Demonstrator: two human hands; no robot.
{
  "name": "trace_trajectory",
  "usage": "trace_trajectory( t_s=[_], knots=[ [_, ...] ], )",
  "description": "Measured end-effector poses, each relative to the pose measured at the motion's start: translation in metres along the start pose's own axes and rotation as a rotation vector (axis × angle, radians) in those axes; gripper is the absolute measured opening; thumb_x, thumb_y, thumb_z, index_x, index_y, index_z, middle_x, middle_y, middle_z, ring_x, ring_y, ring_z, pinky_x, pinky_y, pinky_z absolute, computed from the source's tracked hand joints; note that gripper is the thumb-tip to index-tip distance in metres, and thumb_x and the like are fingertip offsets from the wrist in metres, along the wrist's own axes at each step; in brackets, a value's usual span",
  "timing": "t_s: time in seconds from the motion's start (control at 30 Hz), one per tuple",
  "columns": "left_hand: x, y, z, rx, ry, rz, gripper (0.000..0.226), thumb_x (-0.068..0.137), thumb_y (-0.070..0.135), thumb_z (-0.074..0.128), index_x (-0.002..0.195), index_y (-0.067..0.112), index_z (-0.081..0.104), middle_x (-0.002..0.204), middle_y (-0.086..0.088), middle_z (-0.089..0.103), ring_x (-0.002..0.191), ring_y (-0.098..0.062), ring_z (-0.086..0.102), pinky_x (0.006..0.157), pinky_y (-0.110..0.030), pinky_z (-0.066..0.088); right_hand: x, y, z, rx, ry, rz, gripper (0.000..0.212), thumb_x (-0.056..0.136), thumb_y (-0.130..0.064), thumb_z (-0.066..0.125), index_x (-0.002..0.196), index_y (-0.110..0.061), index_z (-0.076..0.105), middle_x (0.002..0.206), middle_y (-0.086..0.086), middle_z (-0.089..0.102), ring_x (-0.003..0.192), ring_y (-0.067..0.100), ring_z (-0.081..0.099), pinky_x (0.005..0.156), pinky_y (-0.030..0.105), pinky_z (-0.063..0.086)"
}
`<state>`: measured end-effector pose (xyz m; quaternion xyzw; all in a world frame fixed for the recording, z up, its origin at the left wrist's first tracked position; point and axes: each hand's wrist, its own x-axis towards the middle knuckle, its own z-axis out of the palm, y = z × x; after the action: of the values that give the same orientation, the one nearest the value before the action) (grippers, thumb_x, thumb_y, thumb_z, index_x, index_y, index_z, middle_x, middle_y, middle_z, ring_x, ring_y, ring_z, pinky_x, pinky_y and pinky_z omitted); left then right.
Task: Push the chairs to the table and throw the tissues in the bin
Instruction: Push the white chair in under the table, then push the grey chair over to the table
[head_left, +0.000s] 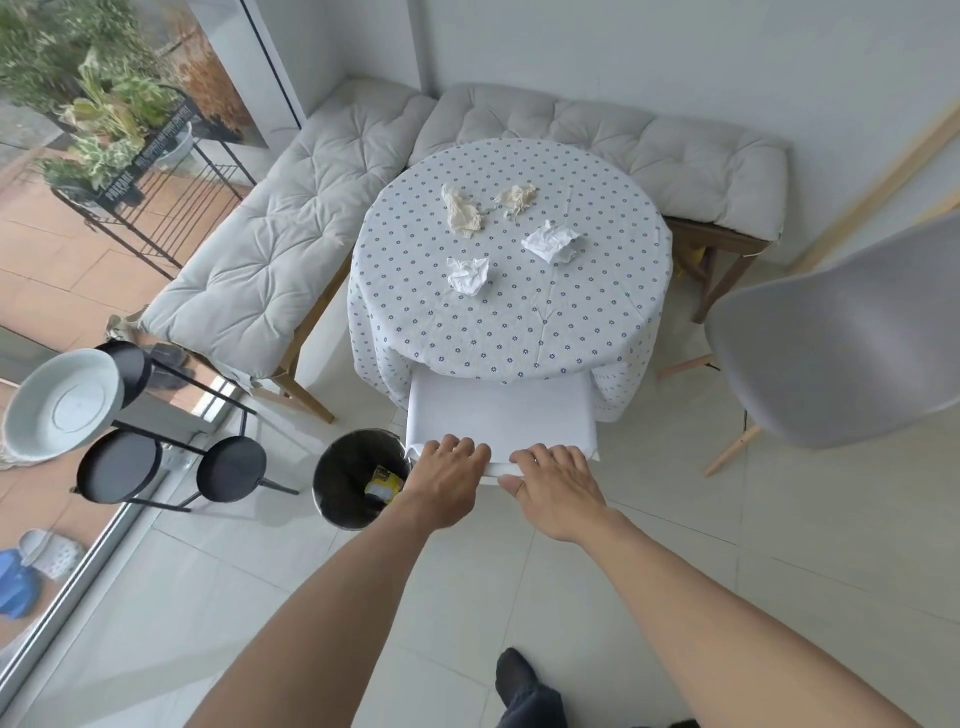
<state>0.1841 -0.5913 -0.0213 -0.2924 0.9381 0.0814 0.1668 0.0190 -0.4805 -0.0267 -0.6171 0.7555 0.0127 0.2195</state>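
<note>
A white chair (501, 415) stands in front of me, its seat partly under the round table (597, 322) with the dotted cloth. My left hand (449, 475) and my right hand (556, 491) both grip the top of the chair's backrest. Several crumpled tissues lie on the table: two white ones (469, 275) (551, 241) and two cream ones (462, 210) (517, 199). A round dark bin (337, 483) stands on the floor just left of the chair, with a yellow item inside. A grey shell chair (841, 343) stands off to the right, away from the table.
Cushioned benches (270, 249) run along the walls behind and to the left of the table. A black metal stand (171, 462) with round shelves and a white bowl (62, 405) sits at the left by the glass door. My foot (519, 675) is on the tiled floor.
</note>
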Motion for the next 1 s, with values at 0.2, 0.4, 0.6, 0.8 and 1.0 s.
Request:
trace_trajectory(
  t_s=[0.2, 0.4, 0.6, 0.8, 1.0],
  knots=[
    [-0.009, 0.013, 0.004, 0.035, -0.061, -0.112, 0.037, 0.103, 0.033, 0.045, 0.136, 0.016, 0.043, 0.137, -0.01, 0.052, 0.133, -0.035, 0.042, 0.107, -0.051, 0.035, -0.011, 0.0, -0.005, 0.016, -0.01, 0.0, 0.056, 0.106, -0.057, 0.027, 0.145, -0.021, 0.044, 0.144, 0.004, 0.054, 0.135, 0.028, 0.04, 0.116, 0.046, 0.021],
    [-0.028, 0.029, -0.007, -0.068, -0.011, -0.161, 0.062, 0.104, 0.055, 0.035, 0.153, 0.018, 0.026, 0.166, -0.011, 0.023, 0.156, -0.033, 0.01, 0.12, -0.061, 0.018, -0.036, 0.021, -0.02, 0.022, -0.062, 0.053, 0.068, 0.104, -0.064, 0.018, 0.157, -0.021, 0.024, 0.169, 0.009, 0.018, 0.156, 0.032, 0.004, 0.123, 0.057, 0.006],
    [-0.035, 0.062, -0.029, -0.1, 0.01, -0.16, 0.074, 0.103, 0.066, 0.023, 0.16, 0.02, 0.012, 0.172, -0.01, 0.001, 0.157, -0.031, -0.007, 0.123, -0.063, 0.008, -0.075, 0.053, -0.047, 0.015, -0.056, 0.117, 0.071, 0.104, -0.064, 0.017, 0.161, -0.021, 0.017, 0.172, 0.011, 0.004, 0.157, 0.031, -0.009, 0.124, 0.058, -0.001],
    [-0.023, 0.119, -0.059, -0.093, 0.018, -0.135, 0.08, 0.101, 0.071, 0.019, 0.162, 0.022, 0.006, 0.172, -0.008, -0.007, 0.157, -0.031, -0.013, 0.123, -0.064, 0.003, -0.124, 0.1, -0.079, 0.026, 0.011, 0.184, 0.071, 0.104, -0.064, 0.019, 0.161, -0.022, 0.02, 0.172, 0.011, 0.003, 0.157, 0.032, -0.008, 0.124, 0.059, -0.001],
    [-0.005, 0.196, -0.089, -0.051, 0.021, -0.108, 0.084, 0.099, 0.074, 0.015, 0.163, 0.022, 0.001, 0.172, -0.008, -0.013, 0.156, -0.032, -0.016, 0.122, -0.065, 0.002, -0.175, 0.168, -0.1, 0.027, 0.061, 0.244, 0.072, 0.103, -0.066, 0.019, 0.161, -0.023, 0.017, 0.173, 0.01, -0.002, 0.157, 0.031, -0.012, 0.125, 0.058, -0.003]
  ],
)
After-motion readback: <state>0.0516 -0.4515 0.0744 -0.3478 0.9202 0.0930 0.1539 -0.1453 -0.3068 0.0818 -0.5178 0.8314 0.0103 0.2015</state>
